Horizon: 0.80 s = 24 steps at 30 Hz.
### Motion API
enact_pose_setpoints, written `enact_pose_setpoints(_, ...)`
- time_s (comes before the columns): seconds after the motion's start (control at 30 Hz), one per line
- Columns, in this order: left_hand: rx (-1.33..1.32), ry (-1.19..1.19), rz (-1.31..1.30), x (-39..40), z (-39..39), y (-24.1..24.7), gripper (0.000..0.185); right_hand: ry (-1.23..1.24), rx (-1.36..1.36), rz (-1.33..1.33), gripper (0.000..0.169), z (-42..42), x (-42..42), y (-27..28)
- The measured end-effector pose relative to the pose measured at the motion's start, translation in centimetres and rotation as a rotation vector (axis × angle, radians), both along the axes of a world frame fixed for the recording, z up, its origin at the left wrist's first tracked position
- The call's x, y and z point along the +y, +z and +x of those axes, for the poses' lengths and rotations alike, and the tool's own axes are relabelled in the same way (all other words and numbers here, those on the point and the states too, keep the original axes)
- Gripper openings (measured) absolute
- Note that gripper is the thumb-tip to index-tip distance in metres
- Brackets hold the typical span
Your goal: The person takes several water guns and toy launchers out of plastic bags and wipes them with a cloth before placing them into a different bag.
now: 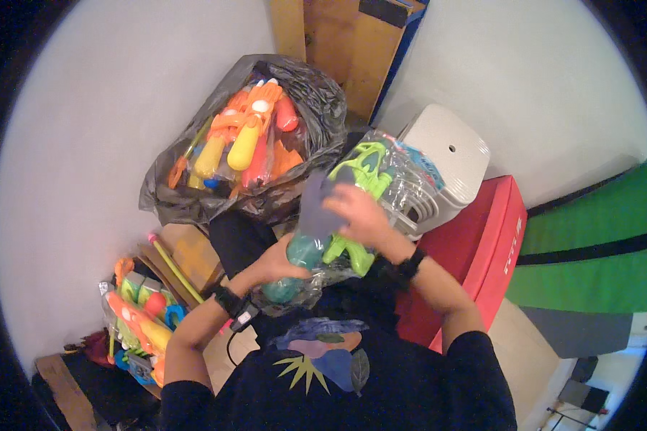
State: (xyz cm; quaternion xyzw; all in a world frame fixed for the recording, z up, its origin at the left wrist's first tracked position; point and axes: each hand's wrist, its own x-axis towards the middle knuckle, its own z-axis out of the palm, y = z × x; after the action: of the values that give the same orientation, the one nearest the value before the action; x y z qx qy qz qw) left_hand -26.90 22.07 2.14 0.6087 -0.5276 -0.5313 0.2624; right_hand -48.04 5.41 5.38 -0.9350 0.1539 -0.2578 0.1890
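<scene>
A lime-green toy water gun [356, 261] with teal tanks [307, 251] lies across my lap in a clear plastic bag [410, 178]. My left hand [275, 263] grips the wrapped teal tank from its lower left side. In my right hand [358, 215], which is blurred, is a grey-blue cloth [315, 207]; it lies over the middle of the wrapped toy and hides part of it. Beyond my left knee, a dark plastic bag [323, 113] gapes around several orange and yellow toy water guns [245, 143].
A cardboard box [183, 248] with colourful toys [140, 318] stands to my left. On the right are a light grey plastic stool [447, 145], a red box [485, 253] and a green panel [587, 242]. A wooden piece of furniture [334, 43] stands ahead between white walls.
</scene>
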Motion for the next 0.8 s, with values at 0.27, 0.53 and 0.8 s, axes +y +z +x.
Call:
enact_pose_setpoints(0.27, -0.548, 0.085, -0.343, 2.6, 1.3, 5.1, 0.082, -0.903, -0.206, 0.274, 0.045, -0.4, -14.0, 6.6)
enact_pose_setpoints(0.53, -0.662, 0.125, -0.43, 1.9, 2.1, 4.1, 0.078, -0.047, -0.06, 0.346, 0.055, 5.4, 3.1, 4.7)
enact_pose_setpoints(0.8, -0.165, 0.368, -0.313, 1.4, 2.8, 5.8, 0.096, 0.213, 0.065, -0.013, 0.057, 5.6, 3.9, 6.5)
